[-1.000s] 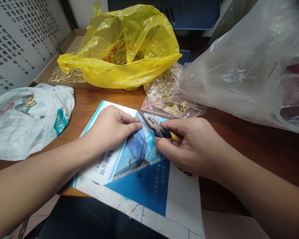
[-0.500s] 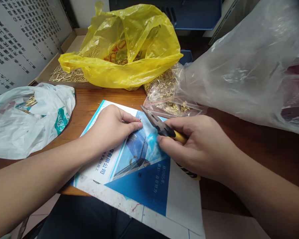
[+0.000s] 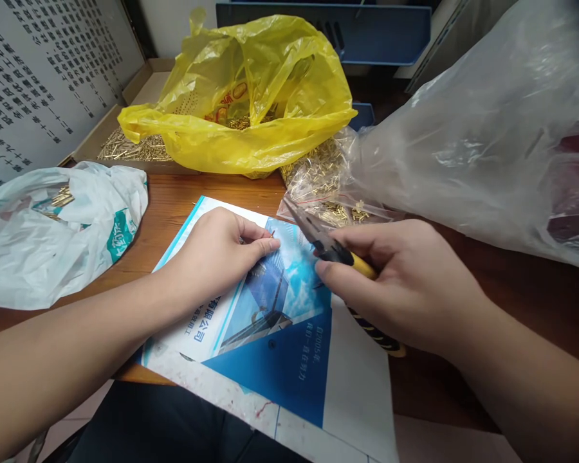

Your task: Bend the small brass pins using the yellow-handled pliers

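My left hand (image 3: 234, 247) rests over a blue and white printed brochure (image 3: 280, 360), thumb and forefinger pinched on a tiny thin copper-coloured piece (image 3: 273, 234); most of it is hidden by the fingers. My right hand (image 3: 400, 283) is wrapped round a pair of needle-nose pliers (image 3: 335, 251) with yellow and black handles. The pliers' jaws point up and to the left, a little apart from the left fingertips. Whether anything sits between the jaws I cannot make out.
A yellow plastic bag (image 3: 251, 145) holds small brass pins. Behind it, a cardboard box (image 3: 116, 132) contains more. A clear zip bag (image 3: 313, 186) of brass pieces lies beyond the pliers. A white bag (image 3: 58, 251) stands left, a large translucent bag (image 3: 463, 148) right.
My right hand and the pliers have shifted a little to the right, away from my left fingertips. My left hand keeps its pinch over the brochure.
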The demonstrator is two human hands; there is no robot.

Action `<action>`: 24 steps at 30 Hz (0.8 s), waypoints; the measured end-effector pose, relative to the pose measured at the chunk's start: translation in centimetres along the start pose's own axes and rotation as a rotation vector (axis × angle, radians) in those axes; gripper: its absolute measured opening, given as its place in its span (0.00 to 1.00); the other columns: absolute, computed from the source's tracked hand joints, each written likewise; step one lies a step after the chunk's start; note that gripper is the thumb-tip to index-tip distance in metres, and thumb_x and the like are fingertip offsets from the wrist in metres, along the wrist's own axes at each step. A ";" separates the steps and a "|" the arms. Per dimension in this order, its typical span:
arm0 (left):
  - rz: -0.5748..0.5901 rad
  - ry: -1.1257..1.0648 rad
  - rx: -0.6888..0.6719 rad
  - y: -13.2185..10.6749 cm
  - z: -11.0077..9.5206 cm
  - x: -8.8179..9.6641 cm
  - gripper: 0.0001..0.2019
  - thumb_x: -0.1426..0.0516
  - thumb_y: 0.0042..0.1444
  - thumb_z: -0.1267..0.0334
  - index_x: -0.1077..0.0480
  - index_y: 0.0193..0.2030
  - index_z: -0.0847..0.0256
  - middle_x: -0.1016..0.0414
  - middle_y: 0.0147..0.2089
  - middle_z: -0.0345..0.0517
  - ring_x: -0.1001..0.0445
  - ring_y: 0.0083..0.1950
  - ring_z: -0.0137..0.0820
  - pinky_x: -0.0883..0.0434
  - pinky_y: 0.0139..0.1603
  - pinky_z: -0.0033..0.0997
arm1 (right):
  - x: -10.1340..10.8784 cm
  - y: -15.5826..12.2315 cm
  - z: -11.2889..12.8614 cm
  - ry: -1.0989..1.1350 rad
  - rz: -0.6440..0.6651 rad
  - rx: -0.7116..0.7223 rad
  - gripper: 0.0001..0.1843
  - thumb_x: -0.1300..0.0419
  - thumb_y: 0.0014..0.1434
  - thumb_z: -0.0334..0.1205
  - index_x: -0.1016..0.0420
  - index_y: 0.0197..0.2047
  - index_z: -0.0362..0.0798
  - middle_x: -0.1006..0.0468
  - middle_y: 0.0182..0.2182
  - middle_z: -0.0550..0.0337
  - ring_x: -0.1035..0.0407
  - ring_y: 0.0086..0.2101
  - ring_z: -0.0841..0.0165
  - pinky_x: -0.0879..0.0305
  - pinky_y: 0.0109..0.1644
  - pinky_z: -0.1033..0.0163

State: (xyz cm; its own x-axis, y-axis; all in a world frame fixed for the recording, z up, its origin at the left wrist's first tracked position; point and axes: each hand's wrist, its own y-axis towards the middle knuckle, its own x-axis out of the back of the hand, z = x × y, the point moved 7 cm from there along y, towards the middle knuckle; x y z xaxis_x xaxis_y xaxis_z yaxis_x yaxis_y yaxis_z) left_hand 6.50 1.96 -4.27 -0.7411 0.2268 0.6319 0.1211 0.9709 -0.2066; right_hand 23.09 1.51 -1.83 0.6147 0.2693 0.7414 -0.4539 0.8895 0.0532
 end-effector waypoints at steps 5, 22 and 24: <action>-0.019 0.030 -0.008 -0.1 -0.3 0.1 0.15 0.42 0.60 0.57 0.23 0.27 0.62 0.28 0.20 0.38 0.34 0.23 0.26 0.41 0.27 0.29 | -0.2 0.1 -0.3 0.034 0.141 -0.090 0.16 0.43 0.49 0.42 0.43 0.16 0.47 0.44 0.15 0.64 0.50 0.19 0.75 0.55 0.20 0.66; -0.033 0.047 -0.012 0.3 -0.1 0.1 0.12 0.44 0.61 0.62 0.25 0.28 0.61 0.23 0.28 0.39 0.28 0.30 0.30 0.39 0.30 0.31 | -3.6 -1.4 -1.3 1.078 0.556 -0.675 0.17 0.30 0.42 0.38 0.36 0.27 0.46 0.39 0.21 0.68 0.49 0.19 0.81 0.53 0.22 0.74; -0.024 0.092 -0.004 0.6 -0.1 0.1 0.15 0.45 0.62 0.60 0.29 0.24 0.61 0.28 0.23 0.38 0.33 0.27 0.29 0.43 0.28 0.31 | -3.7 -1.5 -0.9 1.043 0.570 -0.630 0.13 0.33 0.45 0.36 0.36 0.28 0.46 0.39 0.21 0.68 0.49 0.19 0.81 0.53 0.22 0.74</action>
State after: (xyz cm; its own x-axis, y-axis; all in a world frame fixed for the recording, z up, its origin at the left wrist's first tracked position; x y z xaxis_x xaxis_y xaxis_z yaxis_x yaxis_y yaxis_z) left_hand 6.54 2.53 -4.25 -0.6799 0.2096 0.7027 0.1067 0.9763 -0.1881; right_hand 22.11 -0.49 -5.21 0.7695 0.5584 -0.3098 -0.6107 0.5016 -0.6127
